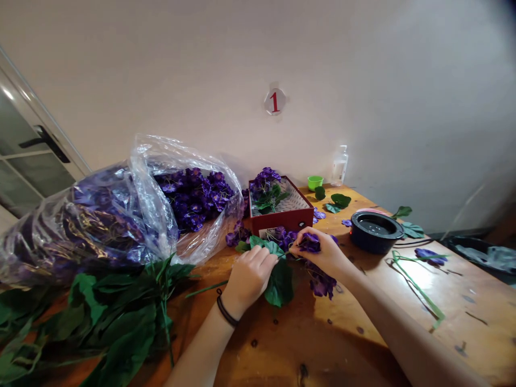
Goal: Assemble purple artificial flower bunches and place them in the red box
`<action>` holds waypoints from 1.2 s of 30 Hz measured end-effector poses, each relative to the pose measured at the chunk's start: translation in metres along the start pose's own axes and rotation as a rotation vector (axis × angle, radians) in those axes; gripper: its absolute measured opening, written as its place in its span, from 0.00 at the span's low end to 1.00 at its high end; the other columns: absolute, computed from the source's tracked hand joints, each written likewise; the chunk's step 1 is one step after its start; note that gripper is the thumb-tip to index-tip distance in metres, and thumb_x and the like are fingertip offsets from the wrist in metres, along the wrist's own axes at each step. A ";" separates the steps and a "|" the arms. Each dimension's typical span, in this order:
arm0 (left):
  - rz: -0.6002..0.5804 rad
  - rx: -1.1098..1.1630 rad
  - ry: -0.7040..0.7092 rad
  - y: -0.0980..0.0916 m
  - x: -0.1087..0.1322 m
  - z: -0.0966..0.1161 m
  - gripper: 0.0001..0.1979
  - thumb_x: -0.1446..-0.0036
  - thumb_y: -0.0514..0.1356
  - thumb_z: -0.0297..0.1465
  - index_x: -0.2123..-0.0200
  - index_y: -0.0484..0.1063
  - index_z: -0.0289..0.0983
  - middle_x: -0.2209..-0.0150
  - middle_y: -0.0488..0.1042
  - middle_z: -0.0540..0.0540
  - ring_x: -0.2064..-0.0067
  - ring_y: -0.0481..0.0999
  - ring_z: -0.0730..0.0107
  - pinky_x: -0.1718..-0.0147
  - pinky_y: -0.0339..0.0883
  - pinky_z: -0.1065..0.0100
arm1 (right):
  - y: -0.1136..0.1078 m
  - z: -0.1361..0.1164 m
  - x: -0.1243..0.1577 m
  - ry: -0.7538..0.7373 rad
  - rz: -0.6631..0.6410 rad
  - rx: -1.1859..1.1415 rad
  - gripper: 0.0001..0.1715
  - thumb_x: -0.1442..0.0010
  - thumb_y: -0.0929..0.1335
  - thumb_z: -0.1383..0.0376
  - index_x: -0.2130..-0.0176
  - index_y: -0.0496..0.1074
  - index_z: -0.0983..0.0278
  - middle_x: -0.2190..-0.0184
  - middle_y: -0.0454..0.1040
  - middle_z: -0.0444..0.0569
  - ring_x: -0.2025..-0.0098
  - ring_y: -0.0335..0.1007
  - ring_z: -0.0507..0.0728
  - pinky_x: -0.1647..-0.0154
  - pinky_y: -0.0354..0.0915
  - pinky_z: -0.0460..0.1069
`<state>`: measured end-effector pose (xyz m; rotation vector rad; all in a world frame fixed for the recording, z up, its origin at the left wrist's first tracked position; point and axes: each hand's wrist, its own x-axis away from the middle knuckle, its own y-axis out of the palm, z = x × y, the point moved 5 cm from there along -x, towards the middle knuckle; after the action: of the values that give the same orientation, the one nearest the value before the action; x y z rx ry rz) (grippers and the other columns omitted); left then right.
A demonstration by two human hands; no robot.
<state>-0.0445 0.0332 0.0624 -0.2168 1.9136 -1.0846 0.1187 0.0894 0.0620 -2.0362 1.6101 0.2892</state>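
My left hand (250, 275), a dark band at its wrist, is closed on the stem of an artificial flower spray. Broad green leaves (280, 282) spread from the stem beside and below the fingers. My right hand (322, 252) pinches the spray at its purple flowers (309, 243); more purple blossoms (321, 283) hang beneath that hand. The two hands are close together, just in front of a red box (282, 219) that holds purple flowers (264, 181) and leaves. The exact grip of the left fingertips is hidden behind the hand.
A clear plastic bag (155, 209) full of purple flowers lies left, with green leaf stems (116, 317) before it. Right stand a black round pot (377, 230), a green cup (315, 183) and a clear bottle (339, 165). Loose stems (417, 285) lie on the wooden table (322, 344).
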 end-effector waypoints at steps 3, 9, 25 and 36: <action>0.003 0.012 0.024 0.000 0.001 0.000 0.08 0.37 0.51 0.26 0.67 0.69 0.37 0.73 0.66 0.48 0.68 0.64 0.66 0.71 0.58 0.66 | 0.001 0.001 0.000 -0.008 0.004 0.012 0.14 0.51 0.72 0.59 0.70 0.65 0.62 0.72 0.73 0.44 0.70 0.71 0.54 0.64 0.69 0.50; -0.050 0.008 0.020 -0.002 -0.001 -0.007 0.08 0.38 0.53 0.28 0.67 0.70 0.37 0.73 0.69 0.48 0.67 0.66 0.66 0.71 0.60 0.67 | 0.002 -0.002 0.003 -0.056 -0.066 0.033 0.17 0.48 0.72 0.59 0.60 0.65 0.60 0.71 0.75 0.44 0.68 0.73 0.54 0.62 0.69 0.51; -0.260 0.037 -0.238 0.018 -0.032 -0.041 0.17 0.43 0.56 0.22 0.50 0.66 0.38 0.52 0.72 0.43 0.54 0.73 0.67 0.62 0.69 0.69 | -0.058 0.014 -0.005 0.138 0.325 -0.281 0.21 0.42 0.63 0.48 0.61 0.66 0.63 0.69 0.72 0.47 0.76 0.68 0.49 0.78 0.62 0.43; -0.017 0.236 -0.391 0.008 -0.026 -0.066 0.05 0.40 0.55 0.28 0.61 0.69 0.37 0.61 0.75 0.44 0.58 0.75 0.65 0.56 0.68 0.64 | -0.059 0.014 -0.006 0.083 0.378 -0.288 0.21 0.44 0.65 0.48 0.64 0.66 0.63 0.72 0.71 0.45 0.77 0.66 0.48 0.79 0.61 0.43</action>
<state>-0.0780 0.0911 0.0866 -0.2887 1.4277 -1.1720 0.1749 0.1114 0.0685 -1.9511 2.1084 0.6097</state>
